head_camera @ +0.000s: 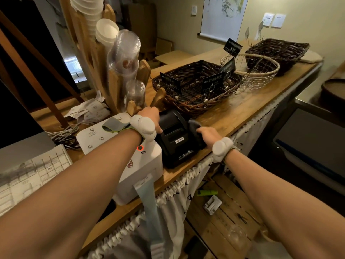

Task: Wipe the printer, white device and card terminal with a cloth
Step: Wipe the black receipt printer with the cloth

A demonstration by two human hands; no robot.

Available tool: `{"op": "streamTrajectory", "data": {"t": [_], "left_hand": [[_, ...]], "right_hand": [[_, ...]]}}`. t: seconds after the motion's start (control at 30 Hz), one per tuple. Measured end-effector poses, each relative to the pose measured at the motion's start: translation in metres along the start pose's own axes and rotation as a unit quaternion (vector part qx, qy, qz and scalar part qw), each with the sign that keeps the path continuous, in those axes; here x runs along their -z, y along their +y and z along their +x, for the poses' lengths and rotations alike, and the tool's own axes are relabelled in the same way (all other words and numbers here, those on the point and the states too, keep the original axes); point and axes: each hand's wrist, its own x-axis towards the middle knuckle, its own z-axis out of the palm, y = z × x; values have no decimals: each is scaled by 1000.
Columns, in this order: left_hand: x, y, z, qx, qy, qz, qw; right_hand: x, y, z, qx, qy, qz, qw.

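**Both hands at the printer**

White device (119, 157) lies nearest on the wooden counter (242, 113). Just right of it, the black printer (175, 139): left hand (152, 116) grips its far-left top; right hand (209, 134), clamped on a dark cloth (196, 131), presses its right side.

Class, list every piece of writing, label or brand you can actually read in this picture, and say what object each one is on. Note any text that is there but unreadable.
"Xprinter": white label on the front of the black printer.
White device: small printed logo and pictures on top, too small to read.
Black price cards clipped in the wicker basket: writing too blurred to read.
Black sign behind the wire basket: unreadable.
Crumpled receipts: print too small.
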Motion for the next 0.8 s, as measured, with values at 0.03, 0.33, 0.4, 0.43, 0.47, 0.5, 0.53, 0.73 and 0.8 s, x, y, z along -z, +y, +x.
{"op": "streamTrajectory", "data": {"t": [0.03,0.33,0.4,0.43,0.47,0.5,0.53,0.73,0.8], "left_hand": [[0,0,0,0,1,1,1000],[0,1,-3,-2,4,8,1000],[0,1,-3,-4,9,13,1000],[0,1,-3,-5,9,13,1000],[0,1,-3,-6,9,13,1000],[-1,1,-3,-6,9,13,1000],[-1,1,-4,-6,9,14,1000],[0,-1,-5,-7,5,10,1000],[-1,0,-5,-10,8,12,1000]], "right_hand": [[0,3,-1,1,1,-27,1000],[-2,-4,-6,22,7,-90,996],[-6,-21,-1,81,-3,-53,995],[-10,-27,0,110,4,-45,993],[-12,-30,1,122,4,-62,991],[-14,-29,4,121,2,-102,987],[-15,-27,5,112,4,-150,982],[-18,-36,9,139,-22,-146,979],[-12,-22,10,77,-3,-183,980]]}}
